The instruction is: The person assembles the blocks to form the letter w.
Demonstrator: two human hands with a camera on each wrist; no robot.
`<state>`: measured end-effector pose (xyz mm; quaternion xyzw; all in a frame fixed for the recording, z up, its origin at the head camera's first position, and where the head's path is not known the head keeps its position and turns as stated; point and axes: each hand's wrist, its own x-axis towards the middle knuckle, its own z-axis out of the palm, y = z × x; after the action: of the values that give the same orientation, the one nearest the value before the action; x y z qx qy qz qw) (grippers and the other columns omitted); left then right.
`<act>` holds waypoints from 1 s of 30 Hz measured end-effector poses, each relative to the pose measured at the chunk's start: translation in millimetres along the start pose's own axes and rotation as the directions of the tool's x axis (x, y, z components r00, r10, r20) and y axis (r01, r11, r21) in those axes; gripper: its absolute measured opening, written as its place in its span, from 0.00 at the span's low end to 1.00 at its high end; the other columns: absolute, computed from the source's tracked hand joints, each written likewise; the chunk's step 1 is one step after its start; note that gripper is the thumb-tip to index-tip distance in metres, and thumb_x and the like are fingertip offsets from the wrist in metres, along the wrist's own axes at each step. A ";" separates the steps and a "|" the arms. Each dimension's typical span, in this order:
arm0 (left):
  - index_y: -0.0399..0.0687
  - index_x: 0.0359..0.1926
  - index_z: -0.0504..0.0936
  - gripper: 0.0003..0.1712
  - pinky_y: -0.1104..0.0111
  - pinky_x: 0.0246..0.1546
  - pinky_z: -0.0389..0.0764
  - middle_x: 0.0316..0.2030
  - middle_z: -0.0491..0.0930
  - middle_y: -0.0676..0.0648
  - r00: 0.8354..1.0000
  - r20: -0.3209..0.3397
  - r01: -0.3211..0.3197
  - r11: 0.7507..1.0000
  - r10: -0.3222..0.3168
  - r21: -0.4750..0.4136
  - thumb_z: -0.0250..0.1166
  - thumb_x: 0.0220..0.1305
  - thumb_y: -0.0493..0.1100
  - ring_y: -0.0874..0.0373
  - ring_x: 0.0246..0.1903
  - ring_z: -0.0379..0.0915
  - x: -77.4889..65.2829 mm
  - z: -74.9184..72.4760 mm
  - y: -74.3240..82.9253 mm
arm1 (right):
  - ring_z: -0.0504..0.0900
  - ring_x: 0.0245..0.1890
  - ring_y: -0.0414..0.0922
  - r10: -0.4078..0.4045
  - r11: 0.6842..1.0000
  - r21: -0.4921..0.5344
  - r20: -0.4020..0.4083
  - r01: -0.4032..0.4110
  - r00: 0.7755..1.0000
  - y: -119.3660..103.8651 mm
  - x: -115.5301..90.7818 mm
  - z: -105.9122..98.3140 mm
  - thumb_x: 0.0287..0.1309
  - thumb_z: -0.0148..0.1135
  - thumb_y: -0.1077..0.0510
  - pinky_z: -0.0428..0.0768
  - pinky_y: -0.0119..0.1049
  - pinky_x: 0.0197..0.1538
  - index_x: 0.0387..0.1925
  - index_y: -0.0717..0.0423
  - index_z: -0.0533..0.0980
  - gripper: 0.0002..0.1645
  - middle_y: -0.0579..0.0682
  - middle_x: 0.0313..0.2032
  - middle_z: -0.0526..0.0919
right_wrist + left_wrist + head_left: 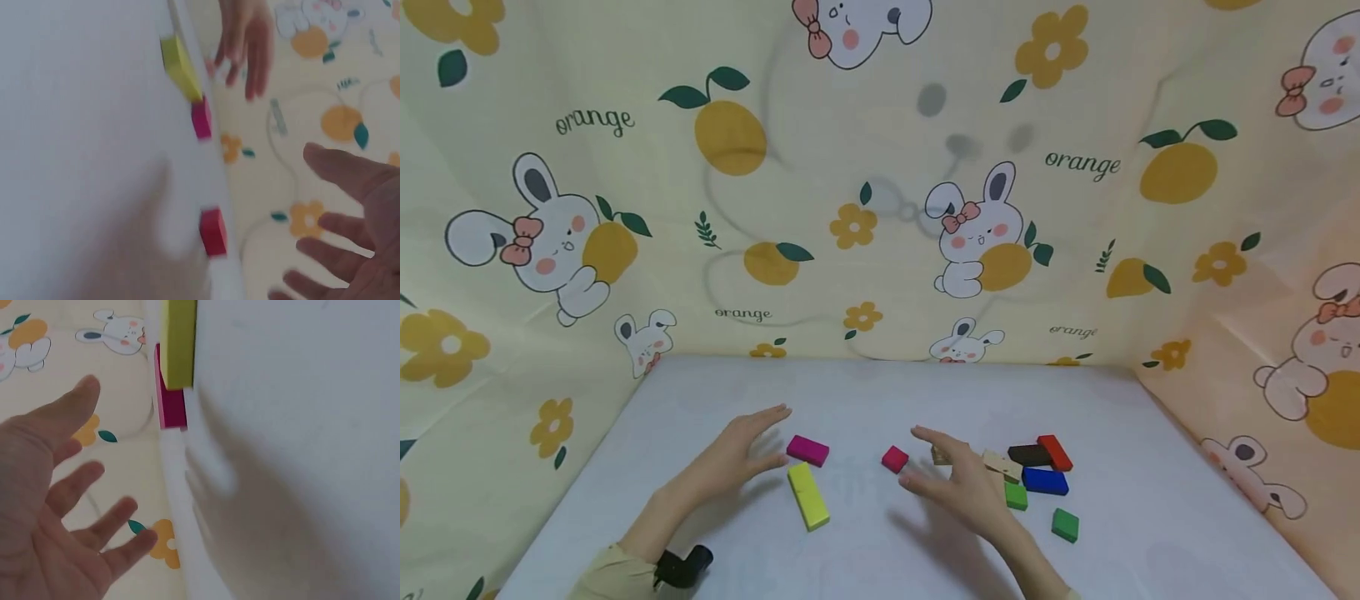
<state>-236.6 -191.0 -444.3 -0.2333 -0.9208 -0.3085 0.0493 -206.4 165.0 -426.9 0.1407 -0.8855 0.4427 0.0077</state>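
My left hand hovers over the table with fingers spread, just left of a magenta block and a yellow block. Its palm is bare in the left wrist view, apart from the yellow block and magenta block. My right hand is also raised, thumb and fingers apart, holding nothing. A small red block lies just beyond its fingertips to the left. In the right wrist view, that red block sits on the table, apart from the right hand.
Right of the right hand lie a black block, a long red block, a blue block, pale wooden blocks, partly hidden, and two green blocks. A patterned cloth rises behind the white table.
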 end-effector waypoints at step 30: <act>0.47 0.57 0.81 0.22 0.54 0.55 0.74 0.51 0.80 0.53 0.975 0.217 0.104 0.956 -0.044 -0.275 0.71 0.61 0.37 0.51 0.52 0.72 42.7 18.9 -30.7 | 0.83 0.36 0.50 0.036 0.805 0.548 0.337 -0.227 0.941 -25.6 20.6 81.2 0.48 0.70 0.74 0.80 0.31 0.34 0.46 0.57 0.84 0.21 0.54 0.45 0.85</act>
<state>-287.6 -184.3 -466.2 -0.2343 -0.8751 -0.4130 -0.0932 -210.6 81.6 -453.4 0.1414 -0.7061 0.6627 -0.2056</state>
